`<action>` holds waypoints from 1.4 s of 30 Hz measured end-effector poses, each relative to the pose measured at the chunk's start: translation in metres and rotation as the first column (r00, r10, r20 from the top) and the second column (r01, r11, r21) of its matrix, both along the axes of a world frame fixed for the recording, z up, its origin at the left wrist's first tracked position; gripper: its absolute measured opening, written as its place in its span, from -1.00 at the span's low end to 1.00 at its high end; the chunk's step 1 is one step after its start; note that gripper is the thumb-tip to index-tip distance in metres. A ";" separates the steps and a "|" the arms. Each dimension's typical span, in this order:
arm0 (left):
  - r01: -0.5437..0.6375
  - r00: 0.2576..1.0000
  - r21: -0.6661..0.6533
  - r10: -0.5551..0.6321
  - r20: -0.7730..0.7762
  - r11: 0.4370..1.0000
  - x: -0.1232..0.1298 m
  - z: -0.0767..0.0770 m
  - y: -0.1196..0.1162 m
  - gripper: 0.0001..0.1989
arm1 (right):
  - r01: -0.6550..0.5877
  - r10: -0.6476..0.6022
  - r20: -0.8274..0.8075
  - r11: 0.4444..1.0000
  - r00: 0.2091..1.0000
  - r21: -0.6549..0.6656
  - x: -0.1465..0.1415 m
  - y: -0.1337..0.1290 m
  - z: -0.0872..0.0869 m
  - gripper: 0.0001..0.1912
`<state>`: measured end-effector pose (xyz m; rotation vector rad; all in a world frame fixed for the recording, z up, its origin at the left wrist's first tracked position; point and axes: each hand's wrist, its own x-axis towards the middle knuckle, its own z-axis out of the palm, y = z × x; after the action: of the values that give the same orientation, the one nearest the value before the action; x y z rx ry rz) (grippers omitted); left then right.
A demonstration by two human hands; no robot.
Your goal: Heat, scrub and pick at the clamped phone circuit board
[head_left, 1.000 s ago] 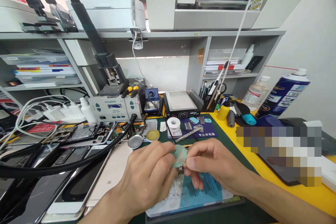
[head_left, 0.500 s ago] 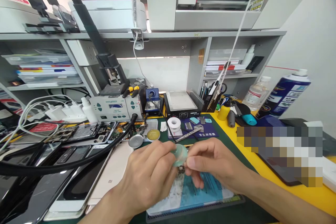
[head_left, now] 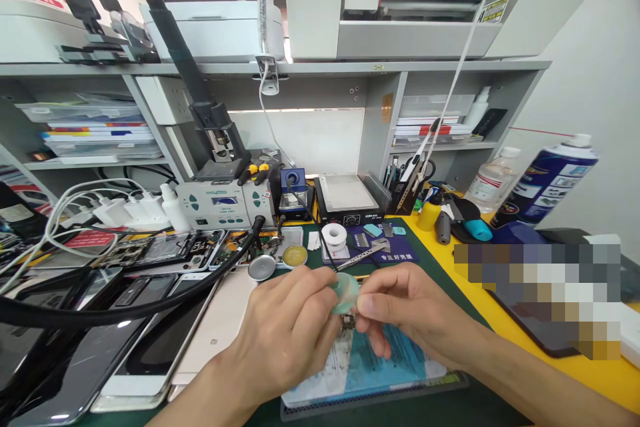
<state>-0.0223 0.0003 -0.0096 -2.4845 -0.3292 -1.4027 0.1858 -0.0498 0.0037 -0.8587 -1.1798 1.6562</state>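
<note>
My left hand (head_left: 295, 327) is closed around a translucent pale-green roll of tape (head_left: 346, 293), just above the work pad. At the roll's right edge, my right hand (head_left: 400, 307) has its thumb and forefinger pressed together; the pinched bit is too small to make out, perhaps the tape's end. The other right fingers curl beneath. Directly below the roll a small circuit board (head_left: 349, 321) shows between the hands, partly covered by fingers. Under both hands lies a blue and white pad (head_left: 370, 363), stained with dark marks.
Phones and a pale phone back cover (head_left: 225, 320) lie left. A black hose (head_left: 165, 317) arches over them. Behind the hands are a round tin (head_left: 295, 255), a white spool (head_left: 334, 236), tweezers (head_left: 364, 255) and a heating plate (head_left: 347, 193). A spray can (head_left: 545, 180) stands right.
The whole view has shifted slightly to the right. Both hands stay at the roll of tape, which appears tilted a little differently, and slightly more of the small board shows beneath it.
</note>
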 end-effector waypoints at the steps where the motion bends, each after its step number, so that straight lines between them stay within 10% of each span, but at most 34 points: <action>1: 0.000 1.000 0.002 0.000 -0.002 1.000 0.000 0.000 0.000 -0.85 | 0.000 0.000 0.001 1.000 1.000 -0.003 0.000 0.000 0.000 -0.73; 42: 0.011 1.000 0.105 -0.009 -0.014 0.994 -0.006 -0.003 -0.001 -0.88 | -0.119 0.119 -0.009 0.988 0.993 -0.095 0.008 0.003 0.003 -0.71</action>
<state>-0.0279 -0.0010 -0.0130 -2.4126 -0.2343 -1.3700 0.1939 -0.0473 0.0066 -0.8585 -1.1770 1.8230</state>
